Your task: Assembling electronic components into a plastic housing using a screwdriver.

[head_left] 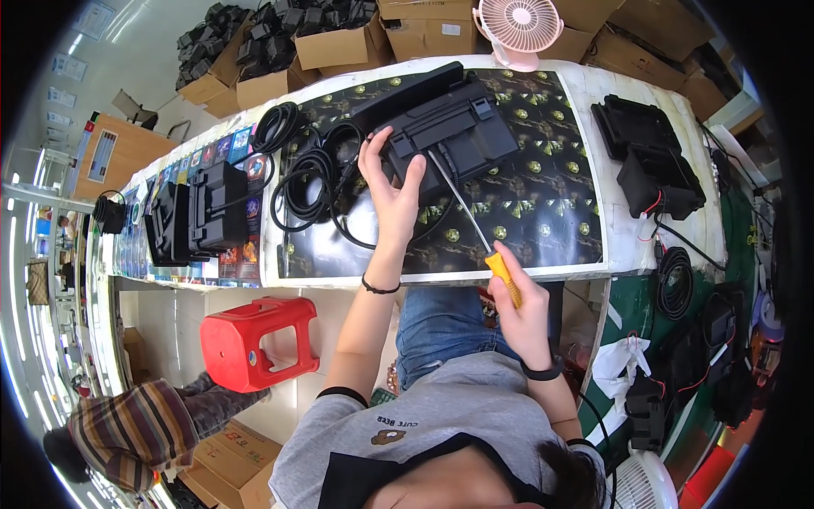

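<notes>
A black plastic case (454, 131) with a long raised lid lies on the dark patterned mat, tilted to the table edge. My left hand (393, 187) grips its near left side, thumb on the near face and fingers at the left. In my right hand (521, 310) is a screwdriver (502, 276), its yellow handle in my closed fingers. The long metal shaft slants up and left to the near face of the case, beside a short cable fitting. Its tip meets the case there; exactly what it touches is too small to tell. Coiled black cable (309, 191) lies left of the case.
Other black cases stand at the left (216, 208) and an open one (649, 157) at the right. A pink fan (519, 30) is at the back, before cardboard boxes (432, 38). A red stool (259, 343) stands below left; another person (140, 433) is near it.
</notes>
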A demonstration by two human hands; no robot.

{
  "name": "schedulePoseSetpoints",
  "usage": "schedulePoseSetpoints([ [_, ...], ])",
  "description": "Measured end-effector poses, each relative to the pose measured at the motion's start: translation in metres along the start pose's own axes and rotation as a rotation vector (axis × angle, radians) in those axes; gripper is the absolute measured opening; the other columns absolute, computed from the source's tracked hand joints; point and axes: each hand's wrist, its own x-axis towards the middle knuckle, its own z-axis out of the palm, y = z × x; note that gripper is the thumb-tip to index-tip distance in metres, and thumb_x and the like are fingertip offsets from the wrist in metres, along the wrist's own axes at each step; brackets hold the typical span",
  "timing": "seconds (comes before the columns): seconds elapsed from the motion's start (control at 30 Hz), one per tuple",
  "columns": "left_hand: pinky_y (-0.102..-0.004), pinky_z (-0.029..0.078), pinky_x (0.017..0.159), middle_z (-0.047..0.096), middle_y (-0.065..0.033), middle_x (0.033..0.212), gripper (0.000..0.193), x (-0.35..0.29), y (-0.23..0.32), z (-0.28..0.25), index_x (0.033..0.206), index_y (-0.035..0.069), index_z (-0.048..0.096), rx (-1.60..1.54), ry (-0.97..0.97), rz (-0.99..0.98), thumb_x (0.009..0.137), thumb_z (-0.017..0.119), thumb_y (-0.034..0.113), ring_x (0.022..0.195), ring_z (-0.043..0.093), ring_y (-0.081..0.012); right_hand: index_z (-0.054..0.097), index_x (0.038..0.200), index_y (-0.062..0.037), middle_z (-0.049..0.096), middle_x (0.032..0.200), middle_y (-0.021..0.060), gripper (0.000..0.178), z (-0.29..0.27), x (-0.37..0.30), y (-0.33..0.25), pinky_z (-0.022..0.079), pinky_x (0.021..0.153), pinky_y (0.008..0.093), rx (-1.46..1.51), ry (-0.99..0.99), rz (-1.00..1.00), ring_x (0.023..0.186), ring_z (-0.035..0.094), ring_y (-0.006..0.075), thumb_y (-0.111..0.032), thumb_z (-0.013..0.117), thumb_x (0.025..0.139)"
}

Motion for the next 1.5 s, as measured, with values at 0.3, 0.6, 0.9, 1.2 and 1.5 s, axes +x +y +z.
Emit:
schedulePoseSetpoints([
  [0.3,-0.0374,0.042,0.106,0.021,-0.0142,0.151,0.060,-0.002,0.000,-0.001,0.141,0.015,0.045,-0.001,-0.016,-0.028,0.088,0.072,0.012,0.139,0.032,-0.0277,0.048,0.143,-0.0068,0.065,0.095,0.0179,0.051,0.028,-0.003,0.006,0.055,0.063,0.0384,-0.484,0.163,-0.219,0.073,0.067,0.0312,-0.005,0.060,0.094],
  [0.6,-0.0297,0.036,0.107,0.044,-0.0088,0.140,0.059,0.001,-0.003,-0.009,0.141,0.006,0.043,0.107,-0.061,0.089,0.088,0.068,0.001,0.124,0.046,-0.0173,0.032,0.154,-0.0114,0.050,0.088,-0.0026,0.053,0.041,-0.010,0.008,0.028,0.044,0.0132,0.774,-0.066,0.422,0.056,0.035,-0.0002,-0.015,0.050,0.104],
  [0.9,-0.0342,0.031,0.112,0.039,-0.0122,0.146,0.060,-0.004,-0.005,-0.022,0.136,0.002,0.050,-0.209,-0.018,0.024,0.081,0.075,0.000,0.135,0.041,-0.0239,0.043,0.141,-0.0003,0.046,0.076,-0.0018,0.042,0.001,-0.007,0.003,0.032,0.042,0.0180,1.443,-0.528,0.759,0.053,0.042,0.0037,-0.023,0.048,0.105],
  [1.2,-0.0367,0.033,0.111,0.042,-0.0125,0.147,0.072,-0.059,0.020,-0.057,0.144,0.010,0.039,-0.495,-0.010,-0.052,0.081,0.071,-0.004,0.134,0.042,-0.0246,0.047,0.102,-0.0076,0.062,0.095,0.0055,0.016,-0.033,0.011,-0.019,0.039,0.049,0.0156,0.592,0.106,0.146,0.057,0.048,0.0018,-0.004,0.061,0.094],
  [1.5,-0.0384,0.036,0.110,0.045,-0.0119,0.143,0.074,-0.091,0.042,-0.078,0.143,0.015,0.040,-0.602,-0.019,-0.166,0.078,0.074,0.002,0.134,0.042,-0.0244,0.044,0.099,-0.0105,0.065,0.123,0.0130,0.020,-0.011,0.092,-0.007,0.045,0.058,0.0165,0.697,0.197,-0.093,0.075,0.053,0.0025,-0.008,0.064,0.095],
])
